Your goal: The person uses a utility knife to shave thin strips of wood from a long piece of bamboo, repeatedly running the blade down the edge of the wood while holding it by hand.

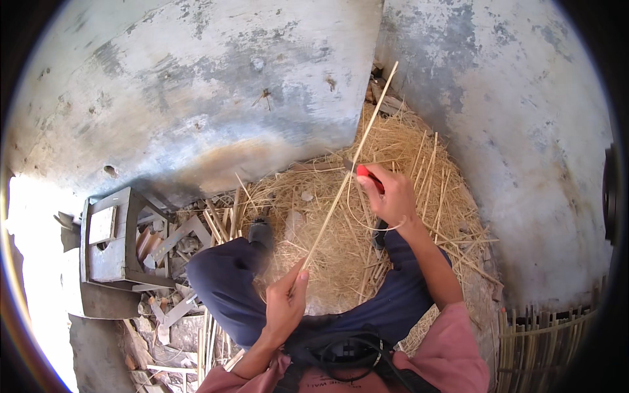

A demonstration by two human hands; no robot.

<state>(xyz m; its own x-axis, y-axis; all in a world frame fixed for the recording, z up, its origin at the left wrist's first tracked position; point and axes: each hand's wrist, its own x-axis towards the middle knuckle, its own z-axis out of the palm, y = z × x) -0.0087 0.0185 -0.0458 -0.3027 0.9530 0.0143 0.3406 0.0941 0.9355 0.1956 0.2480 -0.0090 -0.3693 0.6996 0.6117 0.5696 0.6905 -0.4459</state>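
A long, thin pale strip [329, 219], which looks like split bamboo, slants up and away to the right in front of me. My left hand [285, 304] pinches its near end between thumb and fingers, by my left knee. My right hand [394, 200] is closed round a red-handled knife [371, 177]. The dark blade lies against the strip beyond its middle, partly hidden by the strip. From beside the knife a thin shaving [354, 219] curls down and back toward my right wrist.
Shavings and thin sticks form a heap [380, 255] between and beyond my legs. Stained walls [216, 92] meet at the far corner. A worn wooden box-like frame [108, 245] stands left, beside scraps [173, 311]. Upright slats [544, 340] line the lower right.
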